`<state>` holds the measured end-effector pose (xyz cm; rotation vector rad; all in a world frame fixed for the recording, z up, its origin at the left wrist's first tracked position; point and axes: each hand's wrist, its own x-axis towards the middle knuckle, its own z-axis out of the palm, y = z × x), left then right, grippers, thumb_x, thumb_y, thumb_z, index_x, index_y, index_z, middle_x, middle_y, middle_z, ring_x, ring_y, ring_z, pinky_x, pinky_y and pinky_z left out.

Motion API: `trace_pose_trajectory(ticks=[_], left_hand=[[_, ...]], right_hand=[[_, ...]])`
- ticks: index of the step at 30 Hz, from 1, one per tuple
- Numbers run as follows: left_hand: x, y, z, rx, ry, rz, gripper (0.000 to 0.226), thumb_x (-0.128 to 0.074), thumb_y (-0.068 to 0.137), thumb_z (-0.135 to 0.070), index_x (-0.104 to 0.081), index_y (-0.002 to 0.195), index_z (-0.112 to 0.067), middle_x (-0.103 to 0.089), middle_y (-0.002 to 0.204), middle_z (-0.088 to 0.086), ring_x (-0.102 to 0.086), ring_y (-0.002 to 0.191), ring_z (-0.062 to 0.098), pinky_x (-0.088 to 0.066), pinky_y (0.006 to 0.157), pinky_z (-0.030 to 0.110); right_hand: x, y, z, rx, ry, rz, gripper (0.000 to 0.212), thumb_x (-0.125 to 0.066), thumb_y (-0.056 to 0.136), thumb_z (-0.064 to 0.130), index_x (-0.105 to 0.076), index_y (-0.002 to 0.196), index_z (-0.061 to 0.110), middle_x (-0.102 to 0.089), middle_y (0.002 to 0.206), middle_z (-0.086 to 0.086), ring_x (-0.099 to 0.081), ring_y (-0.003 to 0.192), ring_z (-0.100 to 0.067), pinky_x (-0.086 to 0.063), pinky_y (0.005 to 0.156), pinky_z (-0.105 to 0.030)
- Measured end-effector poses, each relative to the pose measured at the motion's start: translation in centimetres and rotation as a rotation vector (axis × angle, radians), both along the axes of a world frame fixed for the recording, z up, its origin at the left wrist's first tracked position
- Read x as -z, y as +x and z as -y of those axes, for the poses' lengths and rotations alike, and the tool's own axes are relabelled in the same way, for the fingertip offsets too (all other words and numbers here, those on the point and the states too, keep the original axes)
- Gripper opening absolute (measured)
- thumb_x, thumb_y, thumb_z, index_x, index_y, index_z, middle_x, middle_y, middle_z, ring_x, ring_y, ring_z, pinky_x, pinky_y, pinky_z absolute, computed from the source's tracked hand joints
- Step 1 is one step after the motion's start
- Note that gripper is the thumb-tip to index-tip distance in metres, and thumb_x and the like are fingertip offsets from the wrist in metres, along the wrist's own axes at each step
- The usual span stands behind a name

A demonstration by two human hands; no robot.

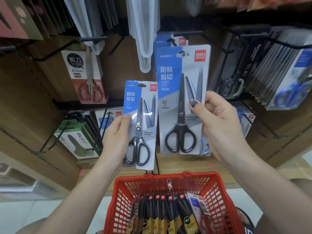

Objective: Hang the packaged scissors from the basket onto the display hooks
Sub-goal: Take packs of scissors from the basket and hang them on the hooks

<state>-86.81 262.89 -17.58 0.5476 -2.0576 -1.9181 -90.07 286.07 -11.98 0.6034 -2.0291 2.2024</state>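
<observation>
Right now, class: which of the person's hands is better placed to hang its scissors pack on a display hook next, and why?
The right hand. Its scissors pack is raised with its hang hole close to the hook that already carries a matching pack. The left hand holds its smaller pack lower, away from any hook.

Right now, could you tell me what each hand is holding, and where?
Left hand grips a smaller scissors pack by its left edge; right hand pinches a larger scissors pack by its right edge.

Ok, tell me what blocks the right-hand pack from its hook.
Nothing visible does. The right hand holds the large scissors pack just below the black hook, where a matching pack already hangs.
</observation>
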Motion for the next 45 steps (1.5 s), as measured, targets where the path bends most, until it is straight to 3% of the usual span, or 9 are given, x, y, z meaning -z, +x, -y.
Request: trace_pose_trajectory(ticks=[8,13,18,23,27,31,34,39,45], left_hand=[[0.2,0.0,0.0,0.019,-0.007,-0.058,0.06,-0.05,0.092,-0.068,-0.065,0.103,-0.011,-0.068,0.11,0.028,-0.065,0.088,0.026,-0.054,0.093,0.061],[0.4,-0.1,0.1,-0.004,-0.002,-0.072,0.041,-0.051,0.093,-0.065,-0.072,0.09,-0.03,-0.076,0.098,0.011,-0.069,0.084,0.017,-0.054,0.081,0.044],[0.2,-0.1,-0.1,-0.037,-0.029,-0.058,0.04,-0.051,0.092,-0.064,-0.067,0.083,-0.028,-0.071,0.083,-0.002,-0.062,0.076,0.015,-0.049,0.076,0.041],[-0.6,0.8,-0.8,0.009,-0.038,-0.091,0.052,-0.051,0.09,-0.066,-0.065,0.094,-0.016,-0.069,0.092,0.009,-0.061,0.084,0.023,-0.048,0.082,0.044],[-1.2,1.8,-1.4,0.044,-0.057,-0.113,0.043,-0.053,0.096,-0.059,-0.06,0.089,-0.017,-0.064,0.088,0.01,-0.057,0.081,0.02,-0.046,0.079,0.042],[-1.9,2.0,-2.6,0.042,-0.069,-0.156,0.034,-0.05,0.111,-0.036,-0.058,0.097,-0.007,-0.062,0.091,0.02,-0.056,0.084,0.021,-0.045,0.08,0.042],[-3.0,2.0,-3.8,0.075,-0.169,-0.173,0.028,-0.049,0.112,-0.028,-0.063,0.093,-0.013,-0.065,0.084,0.002,-0.058,0.079,0.013,-0.048,0.073,0.033],[-6.6,2.7,-3.4,0.118,-0.697,-0.299,0.011,-0.056,0.108,-0.024,-0.061,0.116,-0.018,-0.068,0.103,-0.01,-0.063,0.093,-0.004,-0.049,0.08,0.013],[-13.0,2.1,-2.1,0.025,-1.784,-0.687,0.036,-0.055,0.1,-0.004,-0.061,0.134,0.006,-0.063,0.136,0.021,-0.059,0.121,0.037,-0.041,0.115,0.044]], right_hand=[[-1.4,-3.6,1.9,0.123,0.066,0.122,0.011,-0.064,0.1,0.017,-0.074,0.104,0.02,-0.08,0.095,-0.009,-0.076,0.095,-0.029,-0.059,0.096,-0.053],[-2.2,-8.9,3.4,0.289,0.223,0.163,0.017,-0.067,0.099,0.021,-0.061,0.086,0.012,-0.049,0.07,-0.006,-0.045,0.067,-0.017,-0.037,0.064,-0.029],[-2.6,-11.5,4.5,0.355,0.415,0.228,0.018,-0.063,0.101,0.028,-0.051,0.093,0.017,-0.045,0.075,0.006,-0.042,0.065,-0.011,-0.033,0.055,-0.025],[-2.8,-9.6,3.9,0.33,0.559,0.268,0.046,-0.057,0.103,0.036,-0.043,0.139,0.01,-0.05,0.119,-0.003,-0.05,0.102,-0.02,-0.037,0.083,-0.026],[-1.9,-5.0,2.9,0.196,0.449,0.212,0.017,-0.057,0.104,0.036,-0.056,0.114,0.022,-0.065,0.114,0.002,-0.063,0.094,-0.006,-0.048,0.077,-0.019],[-0.3,-0.7,2.9,-0.185,0.349,0.351,0.013,-0.066,0.1,0.039,-0.064,0.106,0.027,-0.078,0.103,-0.001,-0.077,0.092,-0.014,-0.064,0.084,-0.034],[0.6,0.7,3.0,-0.207,0.219,0.295,0.015,-0.065,0.102,0.022,-0.069,0.116,0.023,-0.08,0.104,-0.003,-0.077,0.099,-0.024,-0.063,0.088,-0.046],[0.6,0.4,1.0,-0.174,0.078,0.235,0.028,-0.057,0.105,0.006,-0.07,0.124,0.022,-0.08,0.11,-0.001,-0.077,0.103,-0.019,-0.063,0.086,-0.036],[0.3,-0.4,-1.8,-0.157,0.086,0.148,0.033,-0.057,0.106,0.007,-0.07,0.126,0.029,-0.08,0.112,0.002,-0.076,0.103,-0.015,-0.061,0.079,-0.025]])
